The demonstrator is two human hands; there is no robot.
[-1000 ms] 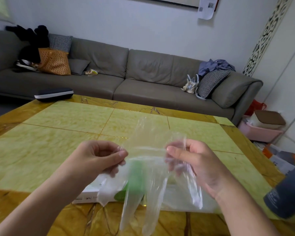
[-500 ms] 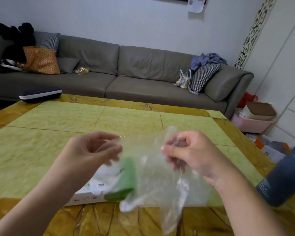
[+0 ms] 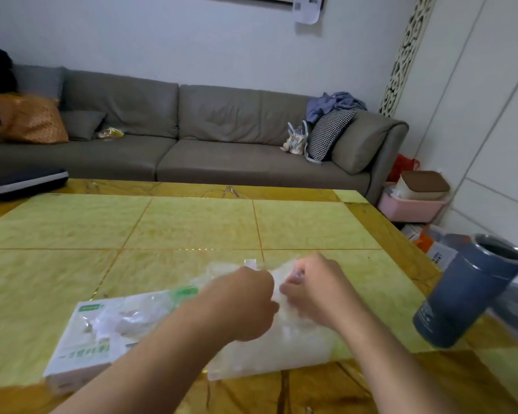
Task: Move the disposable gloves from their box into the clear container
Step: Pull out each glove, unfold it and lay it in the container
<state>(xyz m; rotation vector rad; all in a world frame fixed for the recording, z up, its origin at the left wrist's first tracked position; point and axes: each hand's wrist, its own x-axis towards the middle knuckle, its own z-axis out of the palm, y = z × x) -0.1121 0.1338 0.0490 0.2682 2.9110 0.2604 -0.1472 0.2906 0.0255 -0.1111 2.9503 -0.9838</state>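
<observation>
A white and green glove box (image 3: 81, 342) lies flat on the table at the near left, with thin plastic gloves sticking out of its top. To its right stands the clear container (image 3: 269, 354), holding crumpled clear gloves. My left hand (image 3: 245, 303) and my right hand (image 3: 314, 291) are close together over the container's opening. Both pinch a crumpled clear glove (image 3: 281, 276) with curled fingers and hold it down at the container. The image is blurred, so the fingertips are hard to make out.
A dark blue tumbler (image 3: 467, 294) stands open at the table's right edge. A black case (image 3: 24, 183) lies at the far left corner. Behind the yellow-green table (image 3: 192, 225) runs a grey sofa (image 3: 192, 138). A pink bin (image 3: 413, 204) sits on the floor to the right.
Both hands have dropped from chest height and come together, bringing the spread glove down, crumpled, onto the clear container. The box is uncovered now.
</observation>
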